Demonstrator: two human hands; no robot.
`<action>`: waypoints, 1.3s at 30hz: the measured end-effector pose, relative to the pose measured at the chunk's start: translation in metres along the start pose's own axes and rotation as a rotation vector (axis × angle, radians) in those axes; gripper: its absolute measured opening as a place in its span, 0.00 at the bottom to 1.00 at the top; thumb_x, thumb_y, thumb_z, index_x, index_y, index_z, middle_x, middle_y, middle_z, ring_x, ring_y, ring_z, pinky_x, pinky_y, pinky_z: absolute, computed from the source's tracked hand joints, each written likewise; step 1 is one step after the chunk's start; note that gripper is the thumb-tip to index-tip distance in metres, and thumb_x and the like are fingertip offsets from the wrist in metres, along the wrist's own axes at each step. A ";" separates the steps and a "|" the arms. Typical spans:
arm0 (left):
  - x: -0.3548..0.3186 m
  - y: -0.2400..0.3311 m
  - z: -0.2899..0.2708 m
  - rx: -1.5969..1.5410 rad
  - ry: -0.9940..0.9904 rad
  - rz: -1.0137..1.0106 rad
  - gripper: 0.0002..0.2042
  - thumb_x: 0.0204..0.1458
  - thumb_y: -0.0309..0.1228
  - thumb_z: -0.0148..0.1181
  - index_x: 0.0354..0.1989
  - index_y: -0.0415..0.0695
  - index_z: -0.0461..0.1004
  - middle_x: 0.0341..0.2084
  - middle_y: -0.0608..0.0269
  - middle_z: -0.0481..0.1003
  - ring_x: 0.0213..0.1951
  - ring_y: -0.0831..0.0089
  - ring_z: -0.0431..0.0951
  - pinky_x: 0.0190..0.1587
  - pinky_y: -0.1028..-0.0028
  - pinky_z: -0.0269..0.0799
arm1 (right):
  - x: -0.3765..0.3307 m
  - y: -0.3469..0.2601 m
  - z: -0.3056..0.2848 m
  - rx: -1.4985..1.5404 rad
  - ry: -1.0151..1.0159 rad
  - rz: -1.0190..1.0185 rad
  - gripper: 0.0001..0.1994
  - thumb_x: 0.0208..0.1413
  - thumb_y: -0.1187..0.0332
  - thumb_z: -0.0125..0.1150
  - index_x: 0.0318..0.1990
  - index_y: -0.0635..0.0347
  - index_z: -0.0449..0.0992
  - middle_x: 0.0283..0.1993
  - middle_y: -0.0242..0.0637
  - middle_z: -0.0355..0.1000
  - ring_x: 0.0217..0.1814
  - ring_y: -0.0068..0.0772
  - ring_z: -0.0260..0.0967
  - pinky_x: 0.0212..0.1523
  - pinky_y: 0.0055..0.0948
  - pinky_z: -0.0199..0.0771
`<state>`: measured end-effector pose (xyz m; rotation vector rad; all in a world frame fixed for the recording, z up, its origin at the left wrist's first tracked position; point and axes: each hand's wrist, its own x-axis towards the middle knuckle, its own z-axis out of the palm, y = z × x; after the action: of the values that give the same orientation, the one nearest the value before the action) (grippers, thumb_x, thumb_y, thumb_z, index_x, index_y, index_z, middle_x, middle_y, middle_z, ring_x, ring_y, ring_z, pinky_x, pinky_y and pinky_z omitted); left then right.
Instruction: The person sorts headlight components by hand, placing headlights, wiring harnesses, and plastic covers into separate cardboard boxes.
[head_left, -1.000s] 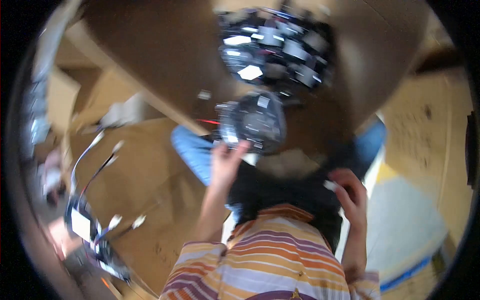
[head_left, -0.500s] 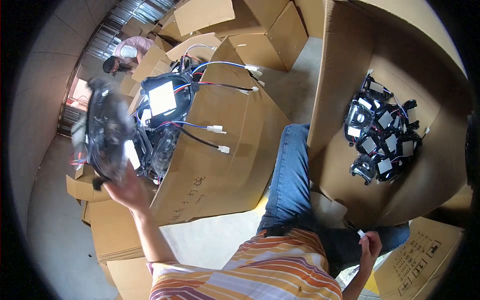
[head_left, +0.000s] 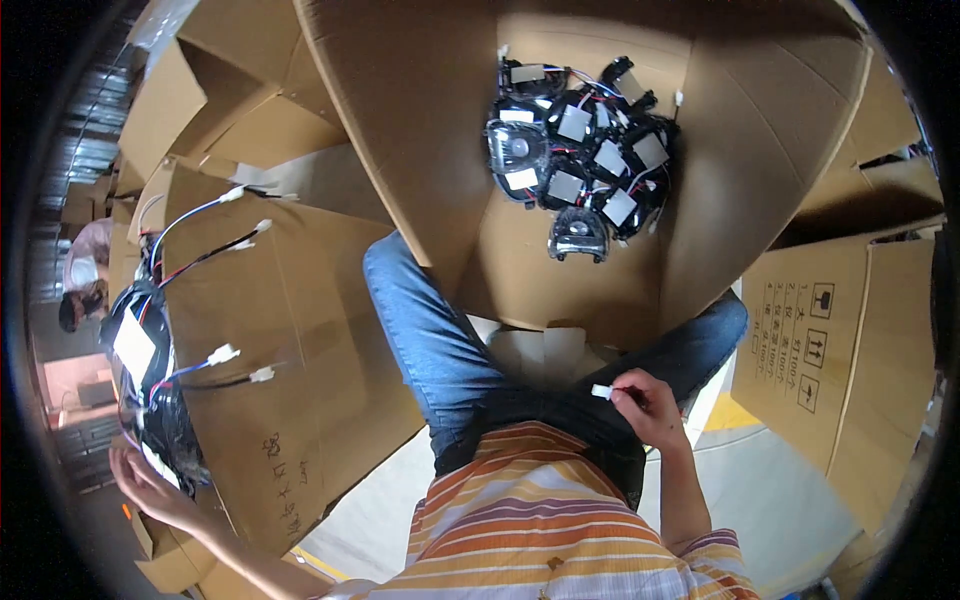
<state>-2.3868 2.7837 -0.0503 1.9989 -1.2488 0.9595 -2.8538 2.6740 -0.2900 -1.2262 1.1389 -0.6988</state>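
Since half a second ago our left hand (head_left: 150,488) has dropped lower and further out to our left, and the black lamp-like unit (head_left: 150,385) with its white label now sits against the outer wall of the left cardboard box (head_left: 290,340) rather than being lifted above it. Our left hand lies open, palm up, fingers spread under the unit's lower edge, seemingly to steady its weight; its wires with white plugs (head_left: 225,353) hang loose over the box flap. Nearer our lap, our right hand (head_left: 650,405) is pinched shut on a small white connector (head_left: 601,391), held over our jeans (head_left: 440,340), thumb and forefinger gripping it because it is so small. Farther ahead, the big open carton (head_left: 740,200) holds a heap of similar black units (head_left: 575,170), piled together at its bottom. Beyond, at far left, another person (head_left: 85,280) bends over.
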 end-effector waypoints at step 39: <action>-0.328 0.345 0.386 -0.388 -1.994 0.966 0.11 0.43 0.30 0.45 0.34 0.39 0.65 0.26 0.54 0.67 0.31 0.62 0.70 0.30 0.67 0.68 | 0.050 0.041 -0.033 0.016 0.171 0.562 0.02 0.42 0.75 0.52 0.26 0.62 0.68 0.21 0.30 0.63 0.20 0.17 0.58 0.20 0.17 0.57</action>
<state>-2.6992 2.5102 -0.5012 1.4744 -3.0079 -1.5489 -2.8740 2.6275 -0.3417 -0.7821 1.5312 -0.3846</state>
